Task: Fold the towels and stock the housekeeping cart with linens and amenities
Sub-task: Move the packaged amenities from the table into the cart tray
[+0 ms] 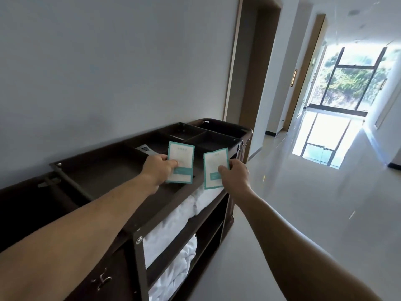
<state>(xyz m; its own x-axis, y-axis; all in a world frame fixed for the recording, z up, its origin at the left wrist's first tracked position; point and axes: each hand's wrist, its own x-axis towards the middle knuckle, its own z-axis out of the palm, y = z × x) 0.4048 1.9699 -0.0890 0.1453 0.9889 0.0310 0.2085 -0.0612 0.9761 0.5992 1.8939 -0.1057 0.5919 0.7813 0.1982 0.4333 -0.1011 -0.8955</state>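
- Holding 1 white-and-teal left packet upright at the middle of the frame, the left hand pinches its lower left edge. The thumb lies on the printed face and the other fingers are hidden behind it.
- The left packet hangs over the top tray of the dark brown housekeeping cart, close above the tray's near rim. Whether it touches the rim cannot be told.
- The right hand, just right of centre, pinches the right packet by its lower right edge, with the thumb in front and the fingers curled behind.
- The right packet is slightly tilted and apart from the left packet. It sits in front of the cart's near edge, above the white linens.
- Both bare forearms reach in from the bottom of the frame.
- The cart's top is split into compartments, with the smaller ones toward the upper centre. A small dark printed card lies in the tray just left of the left packet.
- Folded white linens fill the upper shelf at lower centre, and a lower stack of linen sits on the shelf beneath.
- The cart stands against a pale wall on the left of the frame. A glossy pale floor runs to a bright window at upper right.
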